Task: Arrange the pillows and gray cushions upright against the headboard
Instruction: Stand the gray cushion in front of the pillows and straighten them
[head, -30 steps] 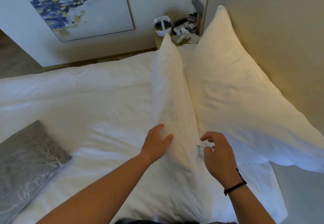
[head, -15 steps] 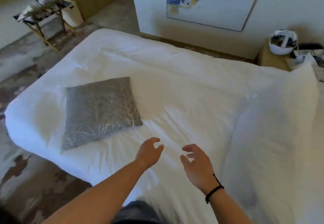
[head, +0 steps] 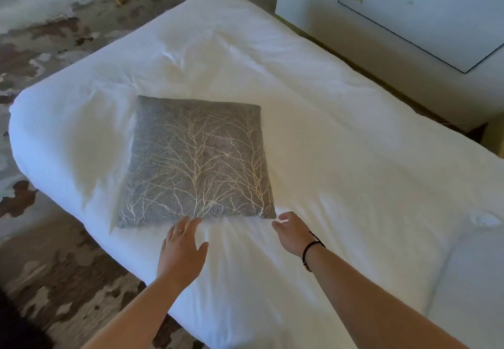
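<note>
Both hands, left [head: 182,250] and right [head: 292,232], grip wide and empty, reach the gray cushion's [head: 197,161] near edge.

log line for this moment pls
phase: reaching for gray cushion | cushion: flat on white duvet, not upright | left hand: open, fingertips at near edge | right hand: open, by near corner

gray cushion [head: 197,161] — 1 | hands — 2: left [head: 181,250], right [head: 293,232] | painting [head: 425,7] — 1

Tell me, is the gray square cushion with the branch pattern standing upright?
No, the gray square cushion with the branch pattern lies flat on the white duvet.
</note>
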The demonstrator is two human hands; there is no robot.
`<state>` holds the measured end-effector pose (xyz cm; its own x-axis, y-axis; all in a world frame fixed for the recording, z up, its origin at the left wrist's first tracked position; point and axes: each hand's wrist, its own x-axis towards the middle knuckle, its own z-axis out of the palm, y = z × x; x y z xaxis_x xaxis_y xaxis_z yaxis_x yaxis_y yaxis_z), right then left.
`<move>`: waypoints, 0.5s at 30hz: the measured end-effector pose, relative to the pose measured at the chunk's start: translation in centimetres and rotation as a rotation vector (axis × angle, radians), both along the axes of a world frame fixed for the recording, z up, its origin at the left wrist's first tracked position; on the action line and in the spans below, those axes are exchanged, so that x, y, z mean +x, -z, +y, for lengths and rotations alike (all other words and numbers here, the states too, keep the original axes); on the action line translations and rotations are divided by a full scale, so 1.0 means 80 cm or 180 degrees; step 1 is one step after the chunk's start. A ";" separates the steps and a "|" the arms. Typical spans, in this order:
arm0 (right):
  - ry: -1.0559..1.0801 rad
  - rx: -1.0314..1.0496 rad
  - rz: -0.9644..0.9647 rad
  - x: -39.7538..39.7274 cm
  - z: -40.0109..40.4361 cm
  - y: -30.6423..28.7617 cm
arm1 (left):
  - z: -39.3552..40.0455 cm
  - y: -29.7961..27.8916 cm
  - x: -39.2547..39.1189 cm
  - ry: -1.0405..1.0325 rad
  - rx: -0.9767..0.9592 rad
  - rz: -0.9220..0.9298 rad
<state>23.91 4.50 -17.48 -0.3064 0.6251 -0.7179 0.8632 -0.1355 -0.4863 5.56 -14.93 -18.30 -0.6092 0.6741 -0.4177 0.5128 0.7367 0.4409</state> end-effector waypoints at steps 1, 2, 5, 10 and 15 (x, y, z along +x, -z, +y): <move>-0.0021 0.0060 -0.0082 -0.012 0.012 0.012 | 0.010 0.011 -0.013 0.0091 -0.0006 0.0078; -0.0071 0.0124 -0.0156 -0.022 0.022 0.023 | 0.020 0.021 -0.025 0.0183 -0.0012 0.0140; 0.0009 0.0126 -0.0382 -0.049 0.045 0.056 | 0.048 0.050 -0.049 0.0404 0.0040 0.0281; 0.0470 -0.0363 0.0011 -0.099 0.081 0.101 | 0.063 0.090 -0.080 0.0291 0.0026 0.0337; 0.0965 -0.0819 0.0071 -0.119 0.101 0.128 | 0.051 0.113 -0.092 0.0533 0.0020 0.0326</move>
